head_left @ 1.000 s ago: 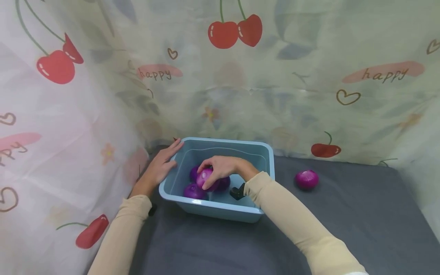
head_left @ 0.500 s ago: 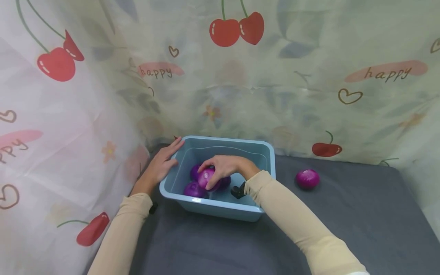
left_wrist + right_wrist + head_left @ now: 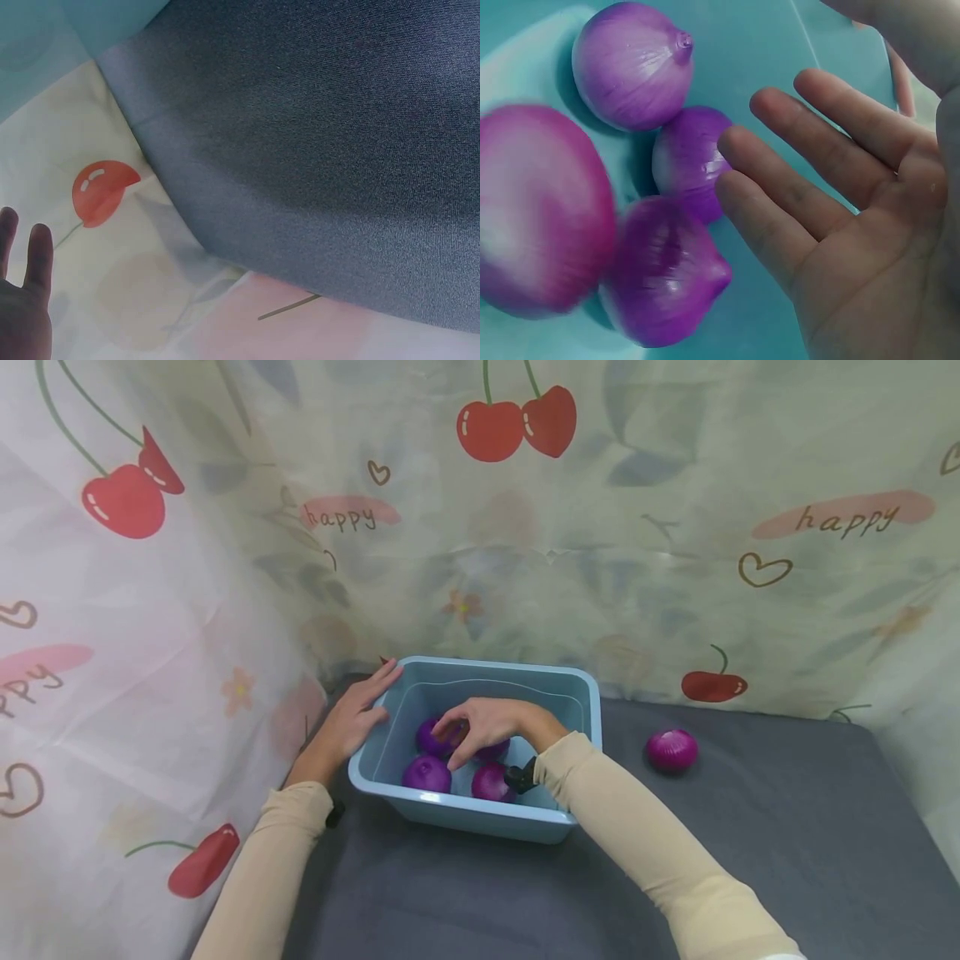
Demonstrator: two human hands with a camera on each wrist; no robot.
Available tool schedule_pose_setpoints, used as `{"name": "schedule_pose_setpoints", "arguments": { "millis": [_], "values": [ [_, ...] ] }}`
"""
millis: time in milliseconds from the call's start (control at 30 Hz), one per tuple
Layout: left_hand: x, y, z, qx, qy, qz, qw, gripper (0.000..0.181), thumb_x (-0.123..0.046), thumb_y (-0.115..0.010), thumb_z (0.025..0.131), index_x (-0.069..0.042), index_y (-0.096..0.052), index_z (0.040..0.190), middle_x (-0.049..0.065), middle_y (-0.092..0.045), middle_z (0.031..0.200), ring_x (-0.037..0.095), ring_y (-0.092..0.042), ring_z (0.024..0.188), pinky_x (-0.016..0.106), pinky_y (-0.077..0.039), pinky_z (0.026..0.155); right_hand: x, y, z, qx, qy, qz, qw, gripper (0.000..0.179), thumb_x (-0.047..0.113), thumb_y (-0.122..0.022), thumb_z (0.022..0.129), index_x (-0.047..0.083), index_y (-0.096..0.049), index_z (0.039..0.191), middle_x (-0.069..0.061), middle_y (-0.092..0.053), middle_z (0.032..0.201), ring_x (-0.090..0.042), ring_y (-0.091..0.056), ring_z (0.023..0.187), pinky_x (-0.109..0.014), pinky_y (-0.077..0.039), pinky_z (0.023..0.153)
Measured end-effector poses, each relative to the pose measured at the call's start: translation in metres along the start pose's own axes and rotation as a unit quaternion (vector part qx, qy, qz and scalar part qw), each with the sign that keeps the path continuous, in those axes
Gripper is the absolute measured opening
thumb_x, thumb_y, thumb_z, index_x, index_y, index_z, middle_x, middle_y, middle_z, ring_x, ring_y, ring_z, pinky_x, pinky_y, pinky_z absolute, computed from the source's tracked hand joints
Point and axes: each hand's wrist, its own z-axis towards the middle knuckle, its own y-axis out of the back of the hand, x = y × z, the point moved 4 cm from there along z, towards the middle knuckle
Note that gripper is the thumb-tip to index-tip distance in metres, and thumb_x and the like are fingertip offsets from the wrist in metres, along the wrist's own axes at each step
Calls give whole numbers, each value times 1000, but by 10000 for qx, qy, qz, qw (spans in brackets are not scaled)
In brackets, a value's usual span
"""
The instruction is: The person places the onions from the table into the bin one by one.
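Note:
Several purple onions lie in the blue plastic basin (image 3: 480, 807). One onion (image 3: 427, 774) is at the front left, and another onion (image 3: 491, 783) sits front right, beside the black wrist camera. Behind them, two more are partly covered by my right hand (image 3: 480, 727). That hand hovers inside the basin with fingers spread and bent a little, holding nothing; in the right wrist view its palm faces a large near onion (image 3: 540, 210) and the others. My left hand (image 3: 348, 718) rests on the basin's left rim with straight fingers; the left wrist view shows only two fingertips (image 3: 37, 255).
A single onion (image 3: 672, 751) lies on the dark grey cloth (image 3: 780, 827) to the right of the basin. A cherry-printed curtain (image 3: 600, 568) closes off the back and the sides, close behind the basin.
My right hand has let go of the onion it gripped. That onion now lies at the basin's front right. The left hand has stayed on the rim.

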Motion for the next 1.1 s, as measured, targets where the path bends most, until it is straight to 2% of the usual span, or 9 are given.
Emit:
{"name": "schedule_pose_setpoints", "arguments": {
  "millis": [300, 433, 533, 667, 800, 1100],
  "values": [
    [-1, -1, 0, 59, 34, 56, 10000, 66, -21, -46, 96, -26, -32, 161, 2, -24, 171, 40, -27, 156, 67, -25, 120, 0, 7, 0, -288, 45, 82, 9995, 66, 37, -79, 85, 11, -59, 142, -8, -65, 141, -31, -59, 134, -39, -48, 111],
    [1, -2, -2, 120, 159, 138, 9997, 65, -24, -45, 98, -30, -30, 161, -3, -22, 172, 40, -26, 156, 69, -22, 120, 6, 10, -4, -440, 164, 297, 9985, 65, 40, -78, 85, 14, -59, 142, -8, -63, 144, -29, -58, 136, -41, -47, 113],
    [3, -2, -3, 128, 239, 212, 9994, 65, -26, -46, 98, -34, -29, 161, -6, -21, 172, 40, -26, 156, 71, -21, 120, 14, 13, -10, -535, 351, 380, 9972, 64, 42, -77, 86, 17, -58, 142, -3, -63, 144, -25, -59, 136, -39, -47, 113],
    [3, -1, -4, 161, 280, 220, 9992, 65, -26, -46, 99, -37, -29, 161, -6, -20, 172, 39, -25, 157, 72, -21, 119, 26, 22, -26, -841, 677, 528, 9928, 58, 38, -76, 88, 19, -60, 140, 2, -63, 142, -21, -59, 135, -39, -47, 113],
    [2, 0, -4, 160, 226, 176, 9995, 65, -24, -46, 99, -34, -30, 161, -5, -21, 172, 40, -25, 157, 71, -21, 119, 33, 31, -49, -1217, 843, 750, 9861, 52, 33, -75, 90, 21, -60, 139, 2, -62, 142, -20, -57, 137, -41, -47, 114],
    [-1, 0, -1, 90, 132, 85, 9998, 66, -20, -47, 98, -30, -32, 161, -3, -23, 172, 42, -25, 156, 71, -21, 119, 25, 45, -99, -1757, 909, 907, 9760, 54, 22, -74, 91, 16, -57, 143, -3, -56, 149, -24, -51, 142, -45, -42, 118]
  ]
}}
